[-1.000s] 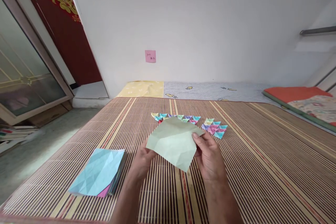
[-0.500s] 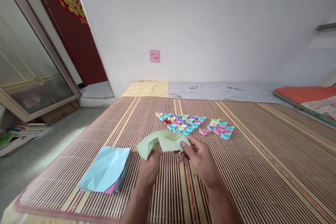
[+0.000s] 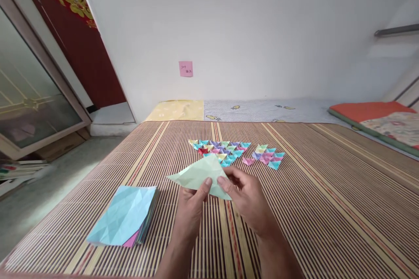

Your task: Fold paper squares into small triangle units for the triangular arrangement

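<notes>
A pale green sheet of paper (image 3: 198, 173), creased and folded into a rough triangle, is held up above the mat between both hands. My left hand (image 3: 191, 207) pinches its lower edge, thumb on the near face and fingers behind. On the right side, my right hand (image 3: 247, 198) grips the paper the same way, its thumb close to the left one. Behind the paper sit rows of small folded paper boats (image 3: 225, 148) in many colours, partly covered by it. A smaller group of paper boats (image 3: 268, 156) lies to their right.
A stack of coloured paper (image 3: 122, 216), light blue on top, lies left of my hands on the striped bamboo mat (image 3: 310, 226). A white wall with a pink note (image 3: 186, 69) rises behind. Folded orange bedding (image 3: 366, 111) lies at the far right.
The green paper has gone from a curved, loosely bent sheet to a flatter triangle. My left thumb has come onto its near face, beside the right thumb. The view has shifted slightly right.
</notes>
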### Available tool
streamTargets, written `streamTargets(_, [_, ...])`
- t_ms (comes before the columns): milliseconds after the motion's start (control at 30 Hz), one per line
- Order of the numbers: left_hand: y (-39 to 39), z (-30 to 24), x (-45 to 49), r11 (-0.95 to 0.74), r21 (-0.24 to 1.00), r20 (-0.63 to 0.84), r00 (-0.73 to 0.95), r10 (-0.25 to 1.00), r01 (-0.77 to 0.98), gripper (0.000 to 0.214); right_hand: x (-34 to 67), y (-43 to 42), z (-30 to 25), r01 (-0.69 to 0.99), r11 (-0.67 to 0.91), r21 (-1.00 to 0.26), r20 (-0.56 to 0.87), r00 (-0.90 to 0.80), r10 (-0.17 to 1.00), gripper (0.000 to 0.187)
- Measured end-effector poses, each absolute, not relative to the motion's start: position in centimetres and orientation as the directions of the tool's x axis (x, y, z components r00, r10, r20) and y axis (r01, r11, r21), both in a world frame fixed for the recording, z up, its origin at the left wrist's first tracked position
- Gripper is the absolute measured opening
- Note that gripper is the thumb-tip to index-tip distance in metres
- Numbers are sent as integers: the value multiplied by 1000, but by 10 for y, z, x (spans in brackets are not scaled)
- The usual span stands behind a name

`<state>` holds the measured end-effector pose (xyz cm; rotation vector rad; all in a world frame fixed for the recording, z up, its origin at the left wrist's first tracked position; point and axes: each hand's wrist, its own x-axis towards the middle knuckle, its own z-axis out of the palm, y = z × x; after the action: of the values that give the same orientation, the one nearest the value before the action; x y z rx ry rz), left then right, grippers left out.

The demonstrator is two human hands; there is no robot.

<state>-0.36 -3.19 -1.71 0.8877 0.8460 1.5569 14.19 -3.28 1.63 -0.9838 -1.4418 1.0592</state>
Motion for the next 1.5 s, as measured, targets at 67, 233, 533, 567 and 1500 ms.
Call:
streamTargets(67, [-32, -18, -2, -140, 877, 115, -81, 990, -460, 31, 142, -32, 17, -40, 239, -970, 242, -105, 965, 29])
streamTargets(233, [-33, -17, -1, -96, 891, 123, 32, 992, -443, 41, 145, -31, 14, -145, 203, -968, 216, -80, 973, 30])
streamTargets(533, [-34, -20, 4, -92, 882, 69, -66, 995, -462, 38, 143, -30, 13, -105, 222, -969, 221, 19, 975, 32])
streamTargets(567, [-35, -19, 5, -88, 873, 59, -74, 996, -480, 38, 143, -30, 13, -105, 227, -968, 225, 29, 974, 32])
streamTargets(1500, [-41, -9, 20, -82, 754, -15, -142, 990, -652, 37, 135, -32, 13, -157, 213, -964, 222, -48, 974, 32])
